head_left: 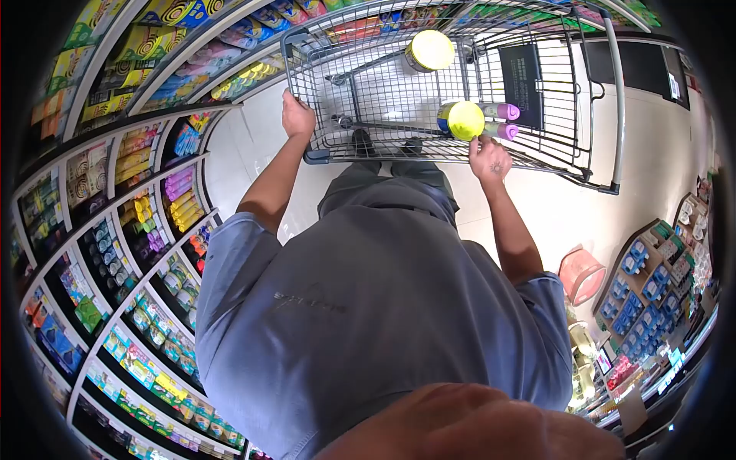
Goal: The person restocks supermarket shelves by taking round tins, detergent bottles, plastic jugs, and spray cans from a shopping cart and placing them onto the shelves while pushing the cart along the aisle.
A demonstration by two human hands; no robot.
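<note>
From my end of the feed, the tall shelves (142, 284) packed with coloured packets and bottles curve down the whole left side. Next comes the wire shopping cart (316, 156), standing crosswise just ahead of the person, with a dark panel (521, 86) toward its handle end. Inside the cart I count two yellow-lidded tubs: the far tub (431, 50) near the opposite side, the near tub (465, 120) close to the side facing the person. The left hand (298, 115) is closed around the cart's end rim. The right hand (491, 159), fingers bent, is at the near side rim, just beside the near tub; I cannot tell whether it grips or touches either. Smallest are two purple-capped bottles (507, 112), lying alongside that tub.
</note>
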